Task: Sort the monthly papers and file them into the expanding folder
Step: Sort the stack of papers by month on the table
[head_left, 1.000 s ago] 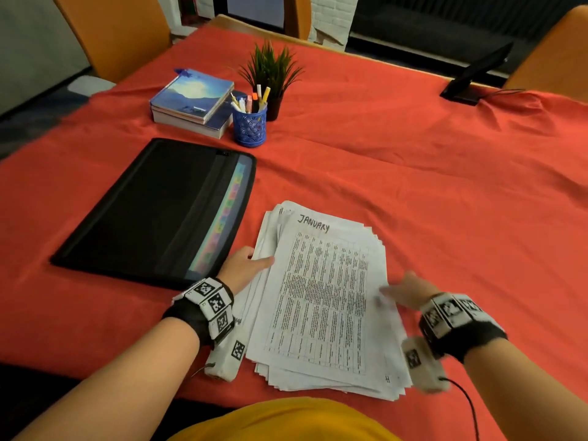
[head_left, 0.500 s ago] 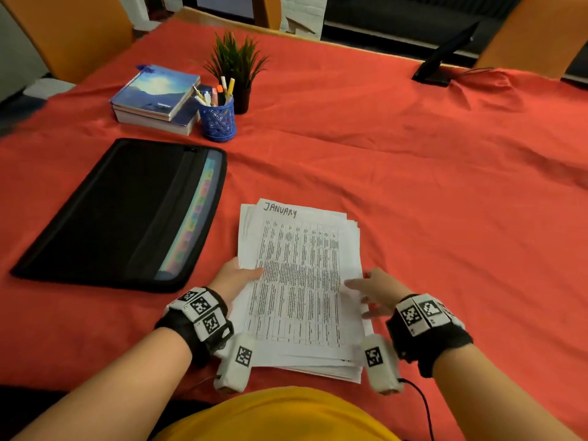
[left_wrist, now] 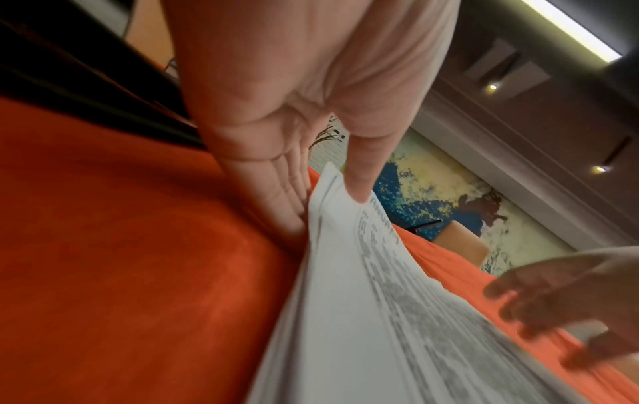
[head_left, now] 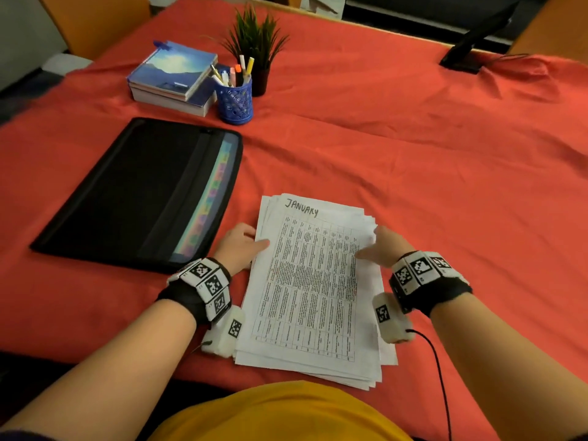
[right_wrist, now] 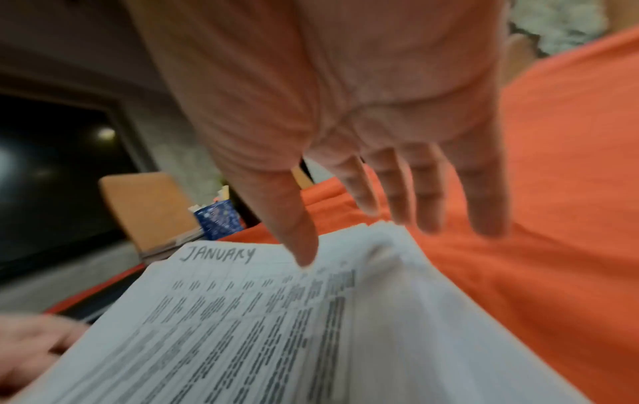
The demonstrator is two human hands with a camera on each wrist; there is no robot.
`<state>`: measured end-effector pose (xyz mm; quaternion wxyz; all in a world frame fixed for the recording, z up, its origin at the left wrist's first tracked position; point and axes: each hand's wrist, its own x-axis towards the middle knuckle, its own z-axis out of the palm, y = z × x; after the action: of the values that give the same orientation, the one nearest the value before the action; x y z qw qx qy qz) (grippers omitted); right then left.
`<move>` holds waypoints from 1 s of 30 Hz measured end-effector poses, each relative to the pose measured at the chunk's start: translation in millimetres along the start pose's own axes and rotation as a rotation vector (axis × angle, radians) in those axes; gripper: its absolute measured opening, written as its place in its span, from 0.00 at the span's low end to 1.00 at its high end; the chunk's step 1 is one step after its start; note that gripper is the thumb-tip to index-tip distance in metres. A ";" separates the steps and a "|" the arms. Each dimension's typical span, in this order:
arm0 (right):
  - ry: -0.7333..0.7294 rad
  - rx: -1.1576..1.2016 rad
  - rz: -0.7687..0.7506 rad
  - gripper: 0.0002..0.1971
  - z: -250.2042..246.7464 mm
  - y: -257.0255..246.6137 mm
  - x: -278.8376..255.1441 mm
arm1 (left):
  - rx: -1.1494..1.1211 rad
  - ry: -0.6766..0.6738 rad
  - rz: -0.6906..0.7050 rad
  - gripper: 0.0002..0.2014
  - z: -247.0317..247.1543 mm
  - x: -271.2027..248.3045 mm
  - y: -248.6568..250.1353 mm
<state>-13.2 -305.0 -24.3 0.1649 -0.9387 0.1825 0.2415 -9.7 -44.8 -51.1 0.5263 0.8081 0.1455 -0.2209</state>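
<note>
Head view: stack of papers (head_left: 313,288) lies near the front edge of the counter (head_left: 413,154), under a red cloth, loosely fanned at its edges. Top sheet is a printed table headed "JANUARY" in handwriting. Left hand (head_left: 238,248) sits at the stack's left edge, thumb lying on the top sheet. Right hand (head_left: 380,246) sits at the right edge, thumb on the top sheet as well.

Left wrist view: fingers (left_wrist: 276,196) straight, pressed flat against the side of the stack, thumb tip on the upper sheet. Nothing curled round the paper.

Right wrist view: fingers (right_wrist: 428,196) spread and straight, hanging past the far right corner of the stack; thumb tip touches the top sheet near the heading. Whether the fingertips touch the cloth cannot be told through the blur.

Black folder (head_left: 136,192) lies flat to the left of the papers, just beside the left hand, a strip of coloured tabs showing along its right side. Far left: two stacked books (head_left: 173,78), a blue pen cup (head_left: 234,101) with markers just right of them, a small potted plant (head_left: 256,46) behind the cup. Dark stand (head_left: 474,43) at the far right edge.
</note>
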 end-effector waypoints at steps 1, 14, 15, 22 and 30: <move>0.102 -0.046 -0.068 0.33 0.2 -8.5 1.1 | -0.003 -0.003 0.017 0.12 -0.8 2.1 1.6; 0.371 0.071 -0.640 0.10 27.5 -72.2 31.1 | 0.137 -0.098 0.087 0.12 -19.0 28.8 -6.4; 0.435 0.097 -0.695 0.08 27.3 -68.7 29.2 | 0.154 -0.022 0.121 0.11 -20.8 33.7 -5.6; 0.655 0.034 -0.904 0.04 25.5 -40.8 5.1 | -0.017 -0.018 0.234 0.16 -9.7 43.7 27.6; 0.364 0.110 -0.840 0.12 27.6 -23.3 2.7 | -0.189 -0.285 0.112 0.09 4.7 41.7 13.0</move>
<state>-12.0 -274.2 -43.4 0.2633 -0.9483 -0.1753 -0.0252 31.2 -54.2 -63.8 0.6265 0.7225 0.0445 -0.2889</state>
